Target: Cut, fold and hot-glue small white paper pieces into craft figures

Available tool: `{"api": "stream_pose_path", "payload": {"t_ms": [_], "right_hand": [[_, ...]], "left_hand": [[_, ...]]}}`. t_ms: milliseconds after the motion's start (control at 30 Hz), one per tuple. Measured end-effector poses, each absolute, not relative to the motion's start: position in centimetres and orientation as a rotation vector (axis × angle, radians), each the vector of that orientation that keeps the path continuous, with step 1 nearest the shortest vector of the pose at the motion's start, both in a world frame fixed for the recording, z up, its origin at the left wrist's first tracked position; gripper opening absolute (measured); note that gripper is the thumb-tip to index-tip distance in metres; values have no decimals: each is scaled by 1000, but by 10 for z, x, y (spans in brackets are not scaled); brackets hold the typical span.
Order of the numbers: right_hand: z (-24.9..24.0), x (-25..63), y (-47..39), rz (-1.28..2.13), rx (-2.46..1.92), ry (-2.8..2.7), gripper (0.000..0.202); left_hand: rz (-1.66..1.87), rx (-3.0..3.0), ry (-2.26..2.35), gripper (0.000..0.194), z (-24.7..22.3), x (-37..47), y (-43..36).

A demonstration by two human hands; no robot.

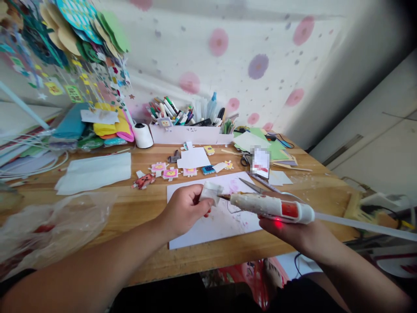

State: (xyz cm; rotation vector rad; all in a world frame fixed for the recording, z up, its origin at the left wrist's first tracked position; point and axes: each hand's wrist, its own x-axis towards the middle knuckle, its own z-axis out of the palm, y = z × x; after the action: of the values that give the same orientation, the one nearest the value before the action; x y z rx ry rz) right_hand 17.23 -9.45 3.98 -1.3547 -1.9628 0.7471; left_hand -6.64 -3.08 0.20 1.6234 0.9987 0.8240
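My left hand [185, 208] pinches a small whitish piece [211, 191] that looks like paper or thin foam; its far side is hidden. Wrapped around a white hot glue gun [254, 204] with a red inset is my right hand [293, 234]. The gun's dark nozzle points left and meets or nearly meets the edge of the whitish piece. A long translucent glue stick [358, 225] sticks out of its back, and a red light glows on its underside. Beneath both hands lies a stained white sheet [192, 234]. Scissors [250, 186] rest on it behind the gun.
Several small painted paper figures [170, 174] lie behind the sheet, near white card pieces [193, 158]. A phone [260, 163] stands at the right. Farther back are a pen box [185, 134] and a thread spool [143, 135]. Crumpled clear plastic [71, 226] covers the left front.
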Motion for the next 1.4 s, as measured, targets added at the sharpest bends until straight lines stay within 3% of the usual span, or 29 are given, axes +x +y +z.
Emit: {"api": "stream_pose_path", "payload": {"t_ms": [200,467,667,1167,1400], "right_hand": [[38,173,-96,806,-1375,-1964,24],[32,170,-93,811,-1381,-1993,1],[34,167,-91,811,-1385,-1970,13],[27,169,-91,692,-1397,-1953,7],[31,178,-90,701,-1344,-1935,21]], "left_hand": [[873,1389,942,13,2,-65,-29],[875,1348,927,11,-1,-66,-30],[853,1326,864,13,0,-68,-31],[817,1307,804,16,1,-69,-31],[837,1275,970,16,10,-67,-32]]}}
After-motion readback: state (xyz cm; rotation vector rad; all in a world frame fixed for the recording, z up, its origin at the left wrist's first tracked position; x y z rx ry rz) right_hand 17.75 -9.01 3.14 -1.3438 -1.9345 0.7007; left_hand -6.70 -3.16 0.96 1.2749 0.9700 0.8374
